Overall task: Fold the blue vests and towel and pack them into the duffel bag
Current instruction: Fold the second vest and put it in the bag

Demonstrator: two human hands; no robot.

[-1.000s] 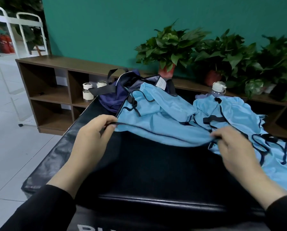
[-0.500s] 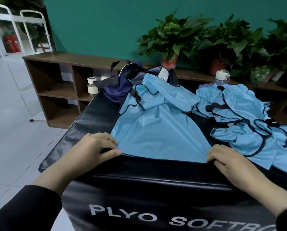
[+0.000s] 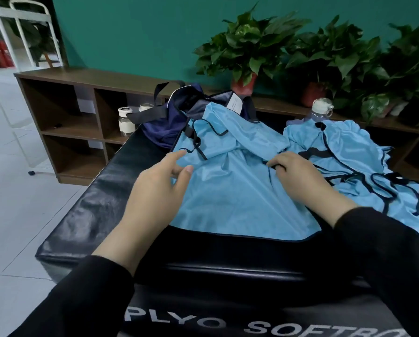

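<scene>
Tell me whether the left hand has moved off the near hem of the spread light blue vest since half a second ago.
Yes. The left hand went from the hem up the spread light blue vest, toward the navy duffel bag.

A: what's on the black padded bench (image 3: pixel 87 215)?
B: one blue vest (image 3: pixel 232 195) spread flat; left hand (image 3: pixel 155 190) rests on its left side, fingers (image 3: pixel 176 158) loose; right hand (image 3: pixel 300 176) pinches a fold near the middle
A: the rest?
B: second vest (image 3: pixel 364 166) crumpled on the right; navy duffel bag (image 3: pixel 174 122) open behind, near the wooden shelf (image 3: pixel 65 105)
</scene>
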